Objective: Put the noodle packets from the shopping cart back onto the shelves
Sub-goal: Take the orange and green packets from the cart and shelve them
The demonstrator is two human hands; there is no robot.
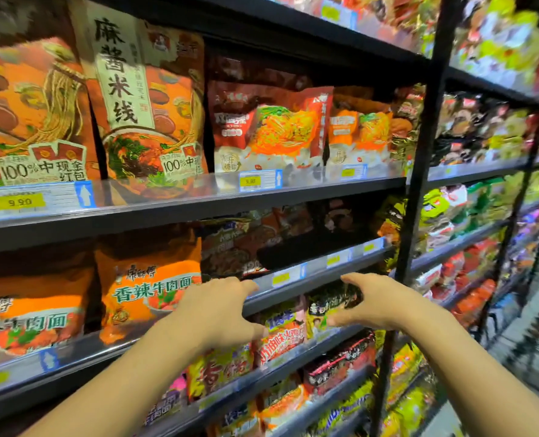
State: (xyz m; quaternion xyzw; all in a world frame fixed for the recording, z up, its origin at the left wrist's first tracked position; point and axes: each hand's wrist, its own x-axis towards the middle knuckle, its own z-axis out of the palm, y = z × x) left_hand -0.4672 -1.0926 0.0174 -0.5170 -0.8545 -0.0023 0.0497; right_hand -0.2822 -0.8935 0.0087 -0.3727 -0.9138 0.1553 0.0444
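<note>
Left grip: the left hand (220,305) is spread, fingers loosely curved, thumb low; it holds nothing and hovers in front of the dark shelf edge (296,290).
Right grip: the right hand (378,302) is likewise spread and holding nothing, fingers curved toward the left hand, palm facing it.
Between the grips: a gap, through which the blue-and-yellow packets (288,323) standing on the shelf below show. Neither hand touches them.
Task's thing: no noodle packet is in either hand, and the shopping cart is not in view, so which way the next packet lies from the hands cannot be told.
Likely slot: a dark empty gap (296,255) on the shelf just above and beyond the hands, right of the orange beef-noodle packets (148,285), among brown packets (230,244).
Nearer hand: both sit about level under that gap; the left looks slightly nearer to it.
How shelved packets point: faces toward the aisle, standing upright, long axis vertical, leaning a little against those behind.
Judgement: a packet brought here would probably go in upright, face out, pushed away from the person over the price-label rail (334,261).
Farther out: large orange rice-noodle bags (142,121) on the shelf above left; a black upright post (419,171) at right.
</note>
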